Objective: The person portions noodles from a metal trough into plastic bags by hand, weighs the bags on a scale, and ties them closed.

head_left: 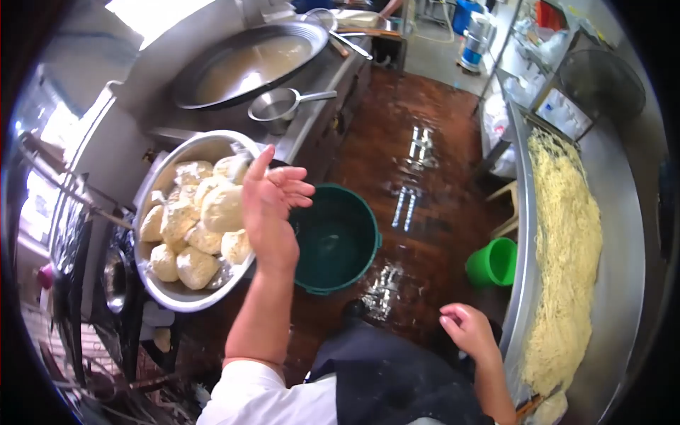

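My left hand (275,195) is open, its fingers spread and nothing in it. It hovers at the right side of a large metal bowl (147,280), hiding part of the rim. Pale, rounded lumps that look like dough (197,268) fill the bowl. Down by the dark apron (397,375), my right hand (469,331) hangs with loosely curled fingers and the thumb apart from the forefinger. Nothing shows in it. Nearest to that hand is a long metal trough (521,212) at the right, with a heap of yellow noodles (567,262) along it.
A dark green tub (333,287) stands on the wet red-brown floor (418,184), and a bright green bucket (492,263) sits beside the trough. Across the stove counter are a big wok (248,71) of liquid, a long-handled saucepan (276,106) and a strainer (322,18).
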The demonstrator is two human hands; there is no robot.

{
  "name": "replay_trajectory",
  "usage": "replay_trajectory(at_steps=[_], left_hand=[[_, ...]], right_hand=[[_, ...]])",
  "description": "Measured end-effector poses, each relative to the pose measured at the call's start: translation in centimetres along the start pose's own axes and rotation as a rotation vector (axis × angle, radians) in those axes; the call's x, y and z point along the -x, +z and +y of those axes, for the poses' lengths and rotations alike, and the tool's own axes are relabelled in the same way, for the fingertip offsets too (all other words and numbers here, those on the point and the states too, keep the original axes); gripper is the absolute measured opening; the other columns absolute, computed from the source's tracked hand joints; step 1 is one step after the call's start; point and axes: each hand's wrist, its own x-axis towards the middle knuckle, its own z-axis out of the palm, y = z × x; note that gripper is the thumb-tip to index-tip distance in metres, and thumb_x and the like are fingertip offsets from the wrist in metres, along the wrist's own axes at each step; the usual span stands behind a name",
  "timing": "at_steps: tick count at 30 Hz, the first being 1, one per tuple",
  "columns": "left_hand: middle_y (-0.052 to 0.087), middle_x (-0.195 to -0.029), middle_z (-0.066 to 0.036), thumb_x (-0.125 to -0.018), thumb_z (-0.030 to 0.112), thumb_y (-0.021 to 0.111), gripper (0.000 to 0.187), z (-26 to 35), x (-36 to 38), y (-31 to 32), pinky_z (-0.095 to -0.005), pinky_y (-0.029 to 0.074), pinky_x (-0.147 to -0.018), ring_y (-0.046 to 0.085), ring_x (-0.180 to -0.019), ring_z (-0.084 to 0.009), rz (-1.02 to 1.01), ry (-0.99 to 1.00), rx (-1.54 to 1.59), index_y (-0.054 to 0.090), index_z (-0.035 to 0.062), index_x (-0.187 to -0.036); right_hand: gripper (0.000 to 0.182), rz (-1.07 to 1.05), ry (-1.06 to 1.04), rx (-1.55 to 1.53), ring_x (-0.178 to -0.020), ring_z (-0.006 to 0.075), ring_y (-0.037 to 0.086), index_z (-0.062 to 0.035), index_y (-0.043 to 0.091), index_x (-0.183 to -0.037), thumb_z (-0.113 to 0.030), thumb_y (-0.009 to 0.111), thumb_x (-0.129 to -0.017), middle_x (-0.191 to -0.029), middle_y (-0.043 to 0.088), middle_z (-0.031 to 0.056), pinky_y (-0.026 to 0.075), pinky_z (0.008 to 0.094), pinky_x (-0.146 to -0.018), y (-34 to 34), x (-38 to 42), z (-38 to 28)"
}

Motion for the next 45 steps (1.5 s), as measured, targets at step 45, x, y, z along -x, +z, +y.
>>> replay_trajectory(at_steps=[45], left_hand=[[0.064,-0.098,-0.008,-0.089,0.036,0.061,0.044,-59.7,-44.4,85.5,-0.0282,0.046,-0.071,0.058,-0.085,-0.0155,-0.763,-0.001,0.027,0.060,0.0007,-0.114]], right_hand=[[0.036,0.873,0.793,-0.542,-0.075,0.0152,0.062,-0.0086,0.064,-0.110,-0.032,0.067,-0.084,-0.083,0.067,0.0066,0.050,0.0290,-0.070,-30.3,-32.4,23.8]])
